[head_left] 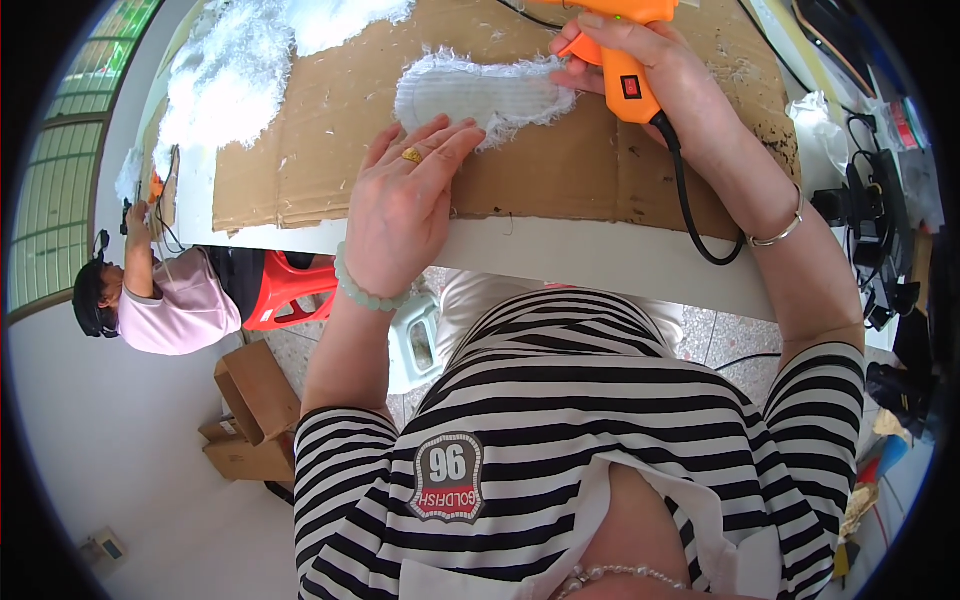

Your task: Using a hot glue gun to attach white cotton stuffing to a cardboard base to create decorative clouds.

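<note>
My right hand (655, 75) grips an orange hot glue gun (632, 85) with a red switch on its handle and a black cord. The gun's nozzle end lies outside the view or is cut off by the top edge. A white, insole-shaped fabric pad (470, 90) with frayed, fluffy edges lies on a sheet of brown cardboard (560, 180). My left hand (410, 190) rests flat, fingers stretched, its fingertips at the pad's near left edge. Some fingers of my right hand come close to the pad's right end; whether they touch it I cannot tell.
Piles of white stuffing (230, 75) cover the far left of the cardboard, which lies on a white table (600, 255). Black plugs and cables (865, 205) crowd the right edge. A person (165, 300) sits at the left near a red stool (290, 295), with cardboard boxes (255, 400) behind.
</note>
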`<action>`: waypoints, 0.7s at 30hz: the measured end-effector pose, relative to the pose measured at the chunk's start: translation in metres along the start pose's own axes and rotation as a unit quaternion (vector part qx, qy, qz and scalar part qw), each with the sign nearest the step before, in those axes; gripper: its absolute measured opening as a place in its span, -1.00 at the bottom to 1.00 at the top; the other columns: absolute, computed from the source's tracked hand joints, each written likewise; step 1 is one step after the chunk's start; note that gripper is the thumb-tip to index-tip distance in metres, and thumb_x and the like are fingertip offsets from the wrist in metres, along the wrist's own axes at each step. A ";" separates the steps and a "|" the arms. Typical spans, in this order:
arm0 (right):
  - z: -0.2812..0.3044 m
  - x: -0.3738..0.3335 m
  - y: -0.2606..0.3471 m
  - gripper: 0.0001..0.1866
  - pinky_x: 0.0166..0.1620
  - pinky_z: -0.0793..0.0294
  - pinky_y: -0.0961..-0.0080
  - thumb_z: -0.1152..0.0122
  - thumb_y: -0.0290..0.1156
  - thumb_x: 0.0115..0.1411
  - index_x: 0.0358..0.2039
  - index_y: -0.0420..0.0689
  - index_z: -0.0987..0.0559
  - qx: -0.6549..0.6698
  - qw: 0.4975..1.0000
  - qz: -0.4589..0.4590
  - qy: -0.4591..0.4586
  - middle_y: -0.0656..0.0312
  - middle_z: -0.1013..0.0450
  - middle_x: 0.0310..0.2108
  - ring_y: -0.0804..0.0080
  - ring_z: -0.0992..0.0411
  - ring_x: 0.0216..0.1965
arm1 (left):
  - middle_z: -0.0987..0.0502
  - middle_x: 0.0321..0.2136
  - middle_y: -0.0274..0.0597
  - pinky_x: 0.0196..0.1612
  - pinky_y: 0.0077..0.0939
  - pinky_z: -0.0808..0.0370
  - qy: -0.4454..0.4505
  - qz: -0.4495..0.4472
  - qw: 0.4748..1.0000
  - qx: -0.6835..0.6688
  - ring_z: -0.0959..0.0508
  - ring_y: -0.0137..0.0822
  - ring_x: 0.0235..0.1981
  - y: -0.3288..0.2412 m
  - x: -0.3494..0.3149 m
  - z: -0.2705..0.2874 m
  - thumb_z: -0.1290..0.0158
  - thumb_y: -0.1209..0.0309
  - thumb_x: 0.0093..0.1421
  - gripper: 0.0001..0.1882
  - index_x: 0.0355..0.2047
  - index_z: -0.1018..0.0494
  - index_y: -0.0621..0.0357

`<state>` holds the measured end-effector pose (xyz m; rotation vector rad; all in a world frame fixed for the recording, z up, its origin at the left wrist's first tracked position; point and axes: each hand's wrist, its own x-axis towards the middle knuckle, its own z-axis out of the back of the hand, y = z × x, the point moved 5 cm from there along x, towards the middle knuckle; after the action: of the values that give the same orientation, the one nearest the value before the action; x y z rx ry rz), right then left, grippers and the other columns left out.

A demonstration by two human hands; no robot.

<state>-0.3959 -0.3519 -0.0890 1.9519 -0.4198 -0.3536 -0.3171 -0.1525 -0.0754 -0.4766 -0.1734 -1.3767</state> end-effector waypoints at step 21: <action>-0.017 -0.016 0.014 -0.68 -0.03 -0.45 0.38 0.02 -0.27 0.24 -0.15 -0.26 -0.46 -0.144 0.980 0.065 0.118 0.18 -0.45 -0.25 0.42 -0.43 -0.14 | -0.56 -0.20 -0.18 0.02 -0.07 -0.33 -0.055 -0.007 0.998 -0.002 -0.52 -0.11 -0.09 0.000 -0.004 -0.001 0.03 0.61 -0.01 -0.67 -0.19 -0.49 0.13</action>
<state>-0.4047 -0.3365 -0.0687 1.6497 -0.3194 -0.0888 -0.3183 -0.1493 -0.0778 -0.5555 -0.2642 -1.3661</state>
